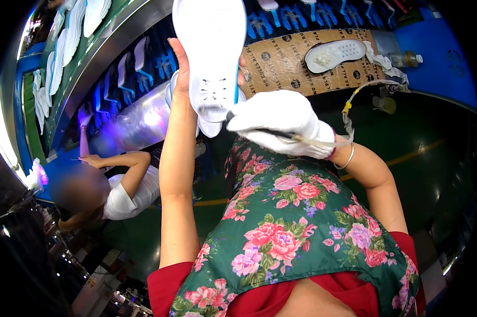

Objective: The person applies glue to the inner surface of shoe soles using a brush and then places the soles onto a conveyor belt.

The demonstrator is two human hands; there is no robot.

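My left hand (182,66) holds up a white shoe sole (216,37), its thumb along one side and fingertips showing at the other. The sole has dark slots near its lower end and a light blue side edge. My right hand (281,119) wears a white knit glove and is closed around a thin brush-like tool with a dark tip (230,115). That tip is at the sole's lower end; whether it touches cannot be told. A clear hose (349,122) runs from the glove toward the bench. Part of another pale sole (210,128) shows below the held one.
Cardboard (281,68) covers the bench ahead, bearing a white sole-shaped tray (333,55) with pale residue. A crumpled cloth (384,62) and clear bottle (406,59) sit right of it. Racks with blue holders (294,17) line the back. A co-worker (130,185) is at left.
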